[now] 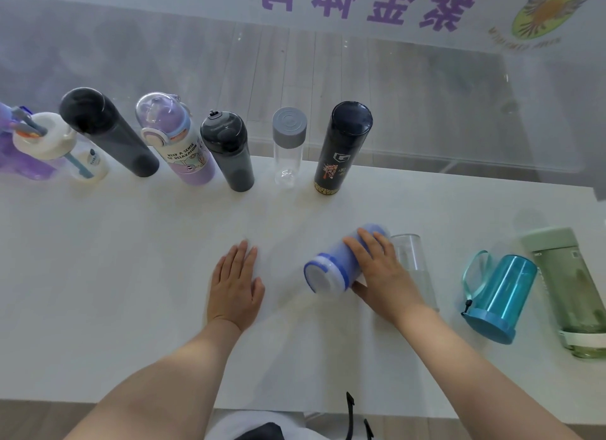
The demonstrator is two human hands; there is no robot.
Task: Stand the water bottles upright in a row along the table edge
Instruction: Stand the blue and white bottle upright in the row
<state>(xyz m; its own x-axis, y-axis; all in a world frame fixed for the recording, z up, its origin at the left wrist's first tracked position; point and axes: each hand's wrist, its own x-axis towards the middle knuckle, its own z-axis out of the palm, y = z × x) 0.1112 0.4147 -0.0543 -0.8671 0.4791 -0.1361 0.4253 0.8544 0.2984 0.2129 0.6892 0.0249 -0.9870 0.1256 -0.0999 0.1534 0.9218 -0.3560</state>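
Observation:
Several bottles stand upright along the far edge of the white table: a purple one at the far left, a white-lidded clear one, a tall dark grey one, a lilac cartoon one, a smoky grey one, a clear one with a grey cap and a black printed one. My right hand grips a blue-and-white bottle lying on its side. My left hand rests flat on the table, fingers apart, holding nothing.
Three bottles lie on their sides to the right: a clear glass one just behind my right hand, a teal one with a strap and a pale green one. A glass wall with purple lettering rises behind the far edge.

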